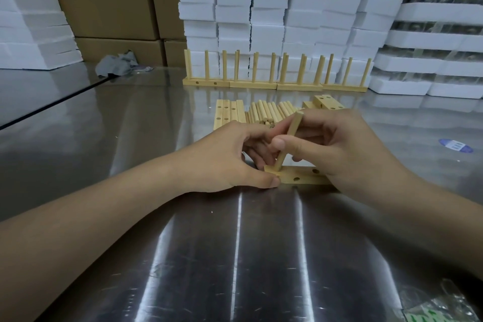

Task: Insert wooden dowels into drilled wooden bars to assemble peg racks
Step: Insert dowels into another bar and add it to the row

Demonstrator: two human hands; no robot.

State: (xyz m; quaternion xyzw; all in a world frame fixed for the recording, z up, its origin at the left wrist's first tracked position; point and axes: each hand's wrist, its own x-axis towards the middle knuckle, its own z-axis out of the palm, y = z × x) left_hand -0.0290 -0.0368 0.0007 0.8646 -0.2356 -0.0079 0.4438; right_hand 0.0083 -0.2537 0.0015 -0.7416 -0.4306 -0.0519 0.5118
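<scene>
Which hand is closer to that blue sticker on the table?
Right. The right hand, pinching the dowel, is left of the blue sticker; the left hand lies farther left, holding the drilled bar.

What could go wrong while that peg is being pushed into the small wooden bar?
1. The round light-wood dowel leans where it meets the short drilled wooden bar. If the right hand presses it down at that angle, it may jam or chip the hole.
2. The bar lies on a shiny metal table, and the left hand grips only one end, so it might slide or tip.
</scene>
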